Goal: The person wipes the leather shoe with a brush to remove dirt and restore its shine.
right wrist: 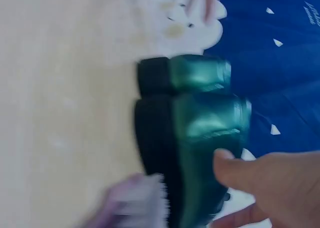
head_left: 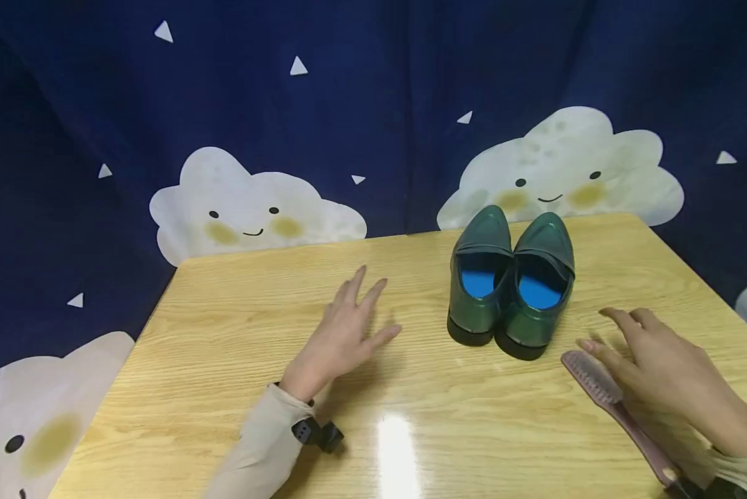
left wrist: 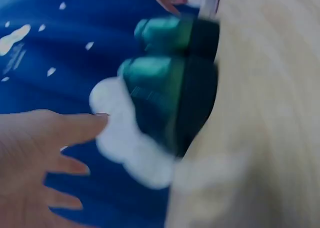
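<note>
Glossy dark-green pointed loafers (head_left: 504,291) stand paired on the pale wooden counter (head_left: 255,305), the mauve long-handled brush (head_left: 614,410) nearby. The left hand (head_left: 342,336) and right hand (head_left: 666,367) are empty, fingers apart; whether any brushing remains, I cannot tell.

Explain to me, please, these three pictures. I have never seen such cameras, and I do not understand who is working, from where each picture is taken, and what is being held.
No machine is at work here: these are a person's two bare hands. The large picture comes from a camera worn on the head, looking forward and down. The two smaller, blurrier ones come from cameras worn on the left and right wrists, so the scene appears sideways.

On the wooden table stands a pair of green shoes with blue insoles, and a brush lies nearer the person. Behind hangs a dark blue curtain with smiling clouds.

The left hand is open and empty. The right hand, beside the brush, appears to hold nothing either.
</note>
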`<state>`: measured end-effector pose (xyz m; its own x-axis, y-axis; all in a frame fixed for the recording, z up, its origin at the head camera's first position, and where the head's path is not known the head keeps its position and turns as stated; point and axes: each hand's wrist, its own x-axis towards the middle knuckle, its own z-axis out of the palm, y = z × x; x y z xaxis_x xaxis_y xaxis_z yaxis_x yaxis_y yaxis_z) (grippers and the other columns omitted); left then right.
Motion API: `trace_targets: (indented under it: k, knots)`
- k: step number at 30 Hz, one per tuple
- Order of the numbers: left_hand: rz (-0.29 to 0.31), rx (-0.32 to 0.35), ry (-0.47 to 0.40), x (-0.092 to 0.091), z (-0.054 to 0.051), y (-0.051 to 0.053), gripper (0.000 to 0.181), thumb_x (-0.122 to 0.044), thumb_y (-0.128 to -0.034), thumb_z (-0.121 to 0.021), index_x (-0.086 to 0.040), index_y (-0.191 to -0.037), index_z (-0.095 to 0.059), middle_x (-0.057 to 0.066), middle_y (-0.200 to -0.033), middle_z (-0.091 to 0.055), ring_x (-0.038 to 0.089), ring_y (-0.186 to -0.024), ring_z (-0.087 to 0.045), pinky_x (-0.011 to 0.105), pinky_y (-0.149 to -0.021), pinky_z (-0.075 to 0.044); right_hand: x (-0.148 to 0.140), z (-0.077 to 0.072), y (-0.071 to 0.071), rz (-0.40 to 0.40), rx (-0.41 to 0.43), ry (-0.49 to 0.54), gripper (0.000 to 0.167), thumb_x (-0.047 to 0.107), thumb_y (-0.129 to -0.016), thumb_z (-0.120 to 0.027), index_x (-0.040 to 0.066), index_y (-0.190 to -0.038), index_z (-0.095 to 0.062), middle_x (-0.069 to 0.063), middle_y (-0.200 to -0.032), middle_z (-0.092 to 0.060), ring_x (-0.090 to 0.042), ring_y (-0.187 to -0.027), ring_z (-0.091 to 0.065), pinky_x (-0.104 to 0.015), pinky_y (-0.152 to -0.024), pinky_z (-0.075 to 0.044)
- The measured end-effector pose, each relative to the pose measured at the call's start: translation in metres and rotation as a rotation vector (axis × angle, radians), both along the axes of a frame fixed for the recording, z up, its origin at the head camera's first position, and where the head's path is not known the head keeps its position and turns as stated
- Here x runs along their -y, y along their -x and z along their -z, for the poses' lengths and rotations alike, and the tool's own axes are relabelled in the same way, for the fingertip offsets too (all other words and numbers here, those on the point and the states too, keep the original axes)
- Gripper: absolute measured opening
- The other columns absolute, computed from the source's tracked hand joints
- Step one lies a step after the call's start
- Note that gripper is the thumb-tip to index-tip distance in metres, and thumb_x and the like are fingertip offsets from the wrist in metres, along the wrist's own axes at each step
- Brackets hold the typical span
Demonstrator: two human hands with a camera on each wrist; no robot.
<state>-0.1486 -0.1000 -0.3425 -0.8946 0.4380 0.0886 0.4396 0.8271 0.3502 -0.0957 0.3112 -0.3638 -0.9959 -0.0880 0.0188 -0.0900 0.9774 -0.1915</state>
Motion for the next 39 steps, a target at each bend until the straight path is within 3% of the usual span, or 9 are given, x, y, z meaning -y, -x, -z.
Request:
trace_targets:
  k: [3,6,9,13,18,26,30,35,39]
  knots:
    - [0.135,-0.041,-0.087,-0.034,0.005,0.006,0.066,-0.046,-0.0948,-0.056,-0.017,-0.150,-0.034,0.014,-0.159,-0.010,0.040,-0.135,-0.035,0.053,-0.098,-0.042,0.000,0.009,-0.012,0.025,0.111,0.001,0.075,0.058,-0.093,-0.051,-0.011,-0.122,-0.051,-0.035,-0.106,-0.051,-0.049,-0.082,-0.060,-0.053,-0.053,-0.047]
    - [0.223,-0.063,-0.113,-0.070,0.010,0.011,0.063,-0.044,-0.0954,-0.056,-0.017,-0.149,-0.036,0.015,-0.159,-0.011,0.038,-0.132,-0.041,0.048,-0.095,-0.046,0.000,0.017,-0.021,0.047,0.182,-0.002,0.076,0.064,-0.089,-0.052,-0.009,-0.111,-0.055,-0.025,-0.095,-0.057,-0.037,-0.074,-0.061,-0.050,-0.051,-0.046]
    - [0.256,-0.069,-0.122,-0.096,0.015,0.015,0.061,-0.043,-0.0956,-0.056,-0.017,-0.148,-0.038,0.017,-0.158,-0.011,0.037,-0.133,-0.041,0.045,-0.096,-0.046,0.002,0.022,-0.025,0.075,0.232,0.011,0.079,0.070,-0.085,-0.052,-0.006,-0.104,-0.057,-0.014,-0.085,-0.058,-0.028,-0.069,-0.059,-0.047,-0.051,-0.043]
    - [0.247,-0.096,-0.128,-0.114,0.019,0.018,0.056,-0.041,-0.0955,-0.057,-0.012,-0.142,-0.046,0.019,-0.157,-0.014,0.034,-0.133,-0.041,0.040,-0.099,-0.044,0.004,0.028,-0.028,0.099,0.260,0.027,0.082,0.073,-0.082,-0.051,-0.006,-0.102,-0.057,-0.007,-0.078,-0.055,-0.022,-0.066,-0.052,-0.043,-0.052,-0.040]
    - [0.208,-0.113,-0.150,-0.122,0.023,0.021,0.043,-0.041,-0.0964,-0.055,-0.008,-0.123,-0.058,0.021,-0.153,-0.024,0.033,-0.131,-0.044,0.036,-0.100,-0.043,0.003,0.032,-0.032,0.102,0.251,0.043,0.075,0.072,-0.084,-0.051,-0.002,-0.095,-0.056,-0.004,-0.073,-0.050,-0.020,-0.062,-0.047,-0.040,-0.051,-0.037]
    - [0.205,-0.173,-0.212,-0.124,0.027,0.024,0.034,-0.040,-0.0975,-0.053,-0.006,-0.097,-0.057,0.023,-0.140,-0.043,0.031,-0.117,-0.057,0.029,-0.093,-0.047,0.002,0.036,-0.031,0.105,0.265,0.073,0.071,0.070,-0.085,-0.051,0.000,-0.091,-0.055,-0.003,-0.073,-0.050,-0.020,-0.062,-0.047,-0.039,-0.051,-0.037]
    - [0.202,-0.203,-0.218,-0.122,0.028,0.023,0.033,-0.036,-0.0982,-0.053,-0.004,-0.100,-0.060,0.022,-0.135,-0.050,0.030,-0.116,-0.058,0.028,-0.093,-0.048,0.003,0.037,-0.027,0.084,0.258,0.075,0.066,0.066,-0.086,-0.055,-0.001,-0.092,-0.055,-0.003,-0.073,-0.051,-0.020,-0.062,-0.047,-0.039,-0.052,-0.038]
    - [0.154,-0.184,-0.233,-0.115,0.027,0.022,0.041,-0.033,-0.1002,-0.050,0.003,-0.114,-0.062,0.016,-0.127,-0.055,0.025,-0.110,-0.060,0.025,-0.092,-0.047,0.003,0.041,-0.024,0.063,0.253,0.092,0.058,0.060,-0.086,-0.060,0.002,-0.091,-0.055,-0.002,-0.072,-0.048,-0.018,-0.063,-0.045,-0.036,-0.053,-0.035]
    - [0.157,-0.169,-0.289,-0.103,0.025,0.029,0.037,-0.029,-0.1005,-0.050,0.004,-0.114,-0.062,0.012,-0.121,-0.058,0.021,-0.108,-0.060,0.022,-0.092,-0.046,-0.004,0.044,-0.027,0.086,0.281,0.113,0.057,0.056,-0.086,-0.063,0.001,-0.091,-0.054,-0.002,-0.070,-0.044,-0.018,-0.063,-0.044,-0.034,-0.054,-0.033]
